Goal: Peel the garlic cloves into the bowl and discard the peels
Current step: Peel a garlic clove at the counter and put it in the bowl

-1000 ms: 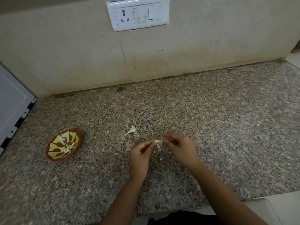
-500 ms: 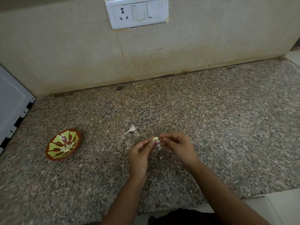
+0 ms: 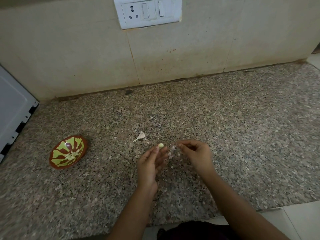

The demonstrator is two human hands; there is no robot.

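Note:
My left hand (image 3: 150, 161) pinches a peeled pale garlic clove (image 3: 161, 145) at its fingertips, above the granite counter. Just to the right, my right hand (image 3: 195, 153) pinches a thin strip of garlic peel (image 3: 173, 148) that hangs from its fingertips. A few small peel scraps (image 3: 170, 155) lie on the counter between the two hands. A red bowl with a yellow-green pattern (image 3: 57, 162) stands at the left and holds several peeled cloves (image 3: 71, 155). One unpeeled clove with a stalk (image 3: 141, 135) lies on the counter just beyond my left hand.
The speckled granite counter (image 3: 242, 135) runs back to a beige tiled wall with a white socket plate (image 3: 149, 12). A white appliance (image 3: 12, 108) stands at the far left edge. The counter's front edge (image 3: 259, 209) lies near my arms.
My hands have drawn apart. The peel has come off the clove and now hangs from my right hand, while the bare clove stays in my left.

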